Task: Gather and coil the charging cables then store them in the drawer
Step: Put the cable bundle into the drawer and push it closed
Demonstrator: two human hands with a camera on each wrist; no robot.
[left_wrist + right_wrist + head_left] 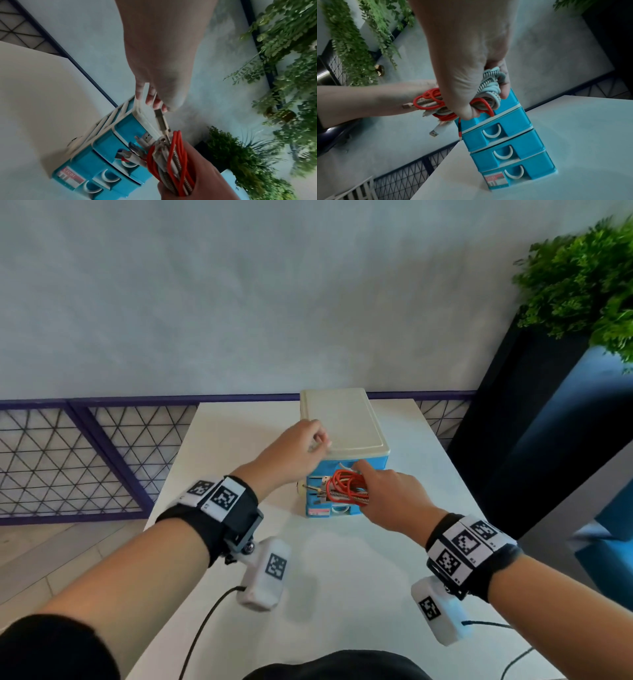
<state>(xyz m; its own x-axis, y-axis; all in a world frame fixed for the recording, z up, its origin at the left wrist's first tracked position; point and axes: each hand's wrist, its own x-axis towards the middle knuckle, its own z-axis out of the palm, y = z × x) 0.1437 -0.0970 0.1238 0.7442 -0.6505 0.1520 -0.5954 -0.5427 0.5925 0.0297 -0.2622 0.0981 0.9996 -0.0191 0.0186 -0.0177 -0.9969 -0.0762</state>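
Note:
A small blue drawer unit (pixel 346 422) with a white lid and several white-handled drawers stands at the far middle of the white table (pixel 342 570). My left hand (pixel 317 441) holds the lid's near-left edge with curled fingers; the left wrist view shows its fingertips (pixel 150 100) on that white rim. My right hand (pixel 363 484) grips a coiled bundle of charging cables (pixel 344 486), red, white and braided, held against the front of the upper drawers. The bundle's USB plugs (pixel 145 136) stick out to the left. The right wrist view shows the bundle (pixel 433 102) beside the top drawer (pixel 510 102); I cannot tell whether that drawer is open.
A purple mesh railing (pixel 85 457) runs behind and left of the table. A dark planter (pixel 513 440) with a green plant (pixel 582 278) stands at the right. Black camera leads (pixel 205 621) trail over the table's near part.

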